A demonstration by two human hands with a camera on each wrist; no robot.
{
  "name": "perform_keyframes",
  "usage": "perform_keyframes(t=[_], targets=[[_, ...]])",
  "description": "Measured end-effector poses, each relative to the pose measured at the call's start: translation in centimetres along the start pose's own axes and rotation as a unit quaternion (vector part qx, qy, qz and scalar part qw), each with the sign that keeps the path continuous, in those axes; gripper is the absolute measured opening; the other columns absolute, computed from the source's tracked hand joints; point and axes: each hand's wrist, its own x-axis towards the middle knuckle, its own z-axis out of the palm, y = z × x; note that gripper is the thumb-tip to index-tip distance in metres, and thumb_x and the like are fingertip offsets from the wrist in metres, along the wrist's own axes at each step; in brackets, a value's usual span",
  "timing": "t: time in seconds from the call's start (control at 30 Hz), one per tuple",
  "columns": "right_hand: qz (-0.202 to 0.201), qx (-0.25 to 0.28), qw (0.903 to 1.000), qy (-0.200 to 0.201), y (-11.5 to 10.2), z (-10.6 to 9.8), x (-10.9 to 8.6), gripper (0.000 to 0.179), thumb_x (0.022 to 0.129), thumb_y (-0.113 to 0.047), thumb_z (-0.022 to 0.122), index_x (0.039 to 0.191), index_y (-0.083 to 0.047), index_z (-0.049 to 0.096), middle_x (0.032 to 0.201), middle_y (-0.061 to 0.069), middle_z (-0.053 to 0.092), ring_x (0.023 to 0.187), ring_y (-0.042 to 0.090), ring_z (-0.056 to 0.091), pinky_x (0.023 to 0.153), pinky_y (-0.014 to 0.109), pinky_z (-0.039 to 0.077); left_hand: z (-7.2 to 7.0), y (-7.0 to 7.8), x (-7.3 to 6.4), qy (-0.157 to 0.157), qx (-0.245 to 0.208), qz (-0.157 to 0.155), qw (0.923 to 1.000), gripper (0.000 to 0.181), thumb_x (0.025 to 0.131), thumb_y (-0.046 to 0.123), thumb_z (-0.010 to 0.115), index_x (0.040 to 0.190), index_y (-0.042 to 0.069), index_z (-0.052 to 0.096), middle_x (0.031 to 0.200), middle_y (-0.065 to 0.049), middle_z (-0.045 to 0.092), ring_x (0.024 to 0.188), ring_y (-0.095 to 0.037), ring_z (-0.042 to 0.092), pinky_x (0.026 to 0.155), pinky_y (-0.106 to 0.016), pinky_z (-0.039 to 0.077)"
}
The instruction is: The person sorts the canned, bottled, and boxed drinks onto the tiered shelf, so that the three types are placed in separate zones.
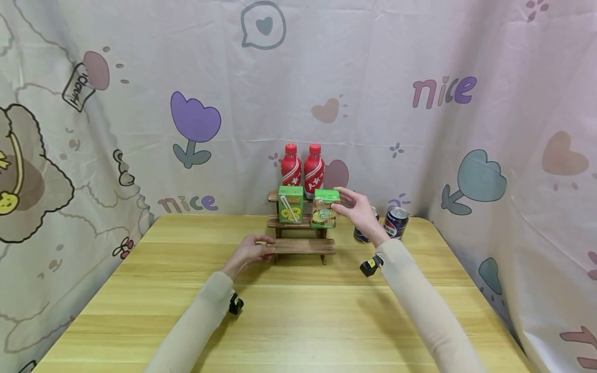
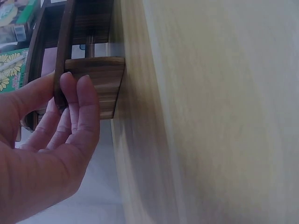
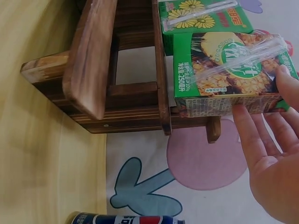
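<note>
A small three-step wooden rack [image 1: 302, 246] stands toward the back of the table. My left hand [image 1: 252, 250] grips the left end of its lowest step, thumb above and fingers beneath in the left wrist view. At the middle step's right end my right hand [image 1: 358, 208] holds a pineapple juice box [image 3: 229, 65], thumb on the front near the top and fingers along the side. A straw is wrapped on the box's front. Left of it, a green drink carton with yellow flowers [image 1: 291, 205] sits on the same step. Two red bottles [image 1: 291, 166] [image 1: 314, 168] occupy the top step.
Two dark blue cans [image 1: 396, 224] [image 1: 361, 235] stand on the table right of the rack, one partly hidden behind my right hand. A printed curtain [image 1: 373, 46] hangs behind and at both sides of the wooden table [image 1: 298, 321].
</note>
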Motion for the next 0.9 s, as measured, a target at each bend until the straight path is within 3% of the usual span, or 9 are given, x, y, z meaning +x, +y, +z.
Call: perform_keyframes(t=[0.27,0.33,0.6,0.9], targets=[[-0.001,-0.015,0.9998,-0.010,0.1,0.6,1.5,0.056,0.092,-0.016,0.070,0.143,-0.013,0.050,0.145,0.013,0.052,0.136,0.029,0.046,0.112,0.047,0.041,0.1,0.0,-0.1,0.004,-0.001,-0.001,1.0000,0.030,0.090,0.006,0.068,0.120,0.001,0.064,0.093,-0.016,0.071,0.074,-0.023,0.068,0.076,-0.041,0.061],[-0.003,-0.014,0.9998,-0.015,-0.8,0.8,1.2,0.055,0.093,-0.012,0.068,0.144,-0.010,0.049,0.145,0.016,0.051,0.136,0.031,0.046,0.112,0.046,0.040,0.1,0.0,-0.1,0.004,-0.002,-0.001,1.0000,0.030,0.090,0.006,0.068,0.119,0.001,0.064,0.092,-0.016,0.071,0.074,-0.023,0.068,0.076,-0.041,0.061],[-0.016,0.001,0.9998,-0.013,0.5,1.0,2.2,0.052,0.092,-0.011,0.069,0.141,-0.010,0.052,0.142,0.015,0.054,0.133,0.030,0.049,0.111,0.046,0.042,0.1,0.1,-0.1,0.004,-0.001,-0.004,1.0000,0.030,0.089,0.006,0.069,0.119,0.002,0.064,0.091,-0.015,0.071,0.075,-0.024,0.069,0.076,-0.041,0.061],[-0.005,-0.031,0.9994,-0.015,0.0,1.2,2.8,0.055,0.092,-0.015,0.070,0.142,-0.007,0.050,0.140,0.015,0.054,0.129,0.030,0.049,0.108,0.050,0.044,0.0,-0.1,0.2,0.002,-0.004,-0.002,1.0000,0.030,0.089,0.005,0.069,0.118,0.002,0.065,0.091,-0.015,0.071,0.073,-0.024,0.068,0.074,-0.040,0.061]])
